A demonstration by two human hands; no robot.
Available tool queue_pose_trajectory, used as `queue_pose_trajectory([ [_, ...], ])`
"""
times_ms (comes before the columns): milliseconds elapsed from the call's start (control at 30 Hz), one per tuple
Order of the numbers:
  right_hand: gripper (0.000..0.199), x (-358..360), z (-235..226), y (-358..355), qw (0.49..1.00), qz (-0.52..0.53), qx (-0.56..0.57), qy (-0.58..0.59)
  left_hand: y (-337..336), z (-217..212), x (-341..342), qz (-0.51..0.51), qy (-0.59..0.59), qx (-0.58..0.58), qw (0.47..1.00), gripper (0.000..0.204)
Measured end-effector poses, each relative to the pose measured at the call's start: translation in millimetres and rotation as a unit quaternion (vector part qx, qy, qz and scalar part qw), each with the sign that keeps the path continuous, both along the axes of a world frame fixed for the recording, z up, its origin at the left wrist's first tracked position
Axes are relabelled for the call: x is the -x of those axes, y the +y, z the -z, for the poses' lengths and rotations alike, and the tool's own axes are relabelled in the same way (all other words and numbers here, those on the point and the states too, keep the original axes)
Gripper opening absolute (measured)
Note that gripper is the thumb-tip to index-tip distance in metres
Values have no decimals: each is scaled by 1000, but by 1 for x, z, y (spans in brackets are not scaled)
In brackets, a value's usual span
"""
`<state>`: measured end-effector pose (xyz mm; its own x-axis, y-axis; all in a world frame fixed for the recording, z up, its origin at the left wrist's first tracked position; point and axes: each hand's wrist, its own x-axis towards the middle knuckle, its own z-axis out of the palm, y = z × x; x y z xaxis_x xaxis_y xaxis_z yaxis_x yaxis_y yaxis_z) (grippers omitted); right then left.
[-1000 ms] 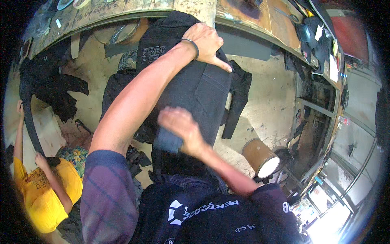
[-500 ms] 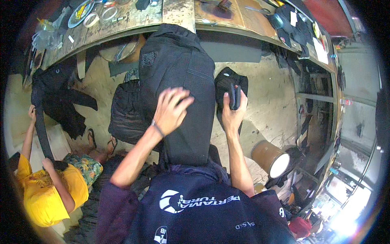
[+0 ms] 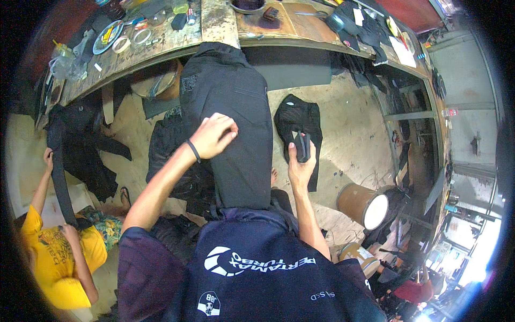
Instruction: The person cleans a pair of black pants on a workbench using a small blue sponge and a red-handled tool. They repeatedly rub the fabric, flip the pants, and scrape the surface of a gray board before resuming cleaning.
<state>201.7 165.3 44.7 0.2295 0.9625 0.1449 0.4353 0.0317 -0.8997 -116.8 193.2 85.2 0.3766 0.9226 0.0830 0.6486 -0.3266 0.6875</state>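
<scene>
Black trousers lie lengthwise before me, from the bench edge down to my lap, with light stitching or print near the upper left. Over their middle is my left hand, its fingers curled together close to the cloth; whether anything is pinched in them is hidden. To the right of the trousers, my right hand grips a small dark block-shaped object with a lighter edge, held upright between thumb and fingers. Beyond that hand, another black garment lies on the floor.
A worn wooden bench runs across the far side, carrying tape rolls, a plate and a dark brush. A brown drum stands at right. On the left, a person in yellow handles a black garment.
My left hand has shifted slightly up and left, and its spread fingers have curled in. My right hand is lower, still gripping the dark object. The view has shifted a little.
</scene>
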Motion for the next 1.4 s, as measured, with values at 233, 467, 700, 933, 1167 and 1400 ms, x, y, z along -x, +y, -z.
queue_pose_trajectory([
  [233, 45, -20, 0, -7, 998, -4, 45, 35, 166, -87, 64, 125, -10, 363, 923, 29],
  [467, 48, 5, -3, 3, 996, 22, 74, 33, 316, -147, 75, -364, -198, -362, 835, 29],
  [700, 53, 66, -11, 40, 998, -62, 11, -21, 142, -11, 13, -84, 224, 11, 971, 69],
  [933, 80, 130, 5, 6, 786, -602, -16, -140, 180, 64, 34, -36, 190, -151, 969, 112],
  [1167, 71, 166, 7, 125, 821, -564, -59, -58, 215, 45, 22, 19, 211, -194, 958, 87],
  [1400, 64, 179, 1, 102, 783, -621, 14, 14, 237, 50, 21, 67, 261, -58, 961, 93],
])
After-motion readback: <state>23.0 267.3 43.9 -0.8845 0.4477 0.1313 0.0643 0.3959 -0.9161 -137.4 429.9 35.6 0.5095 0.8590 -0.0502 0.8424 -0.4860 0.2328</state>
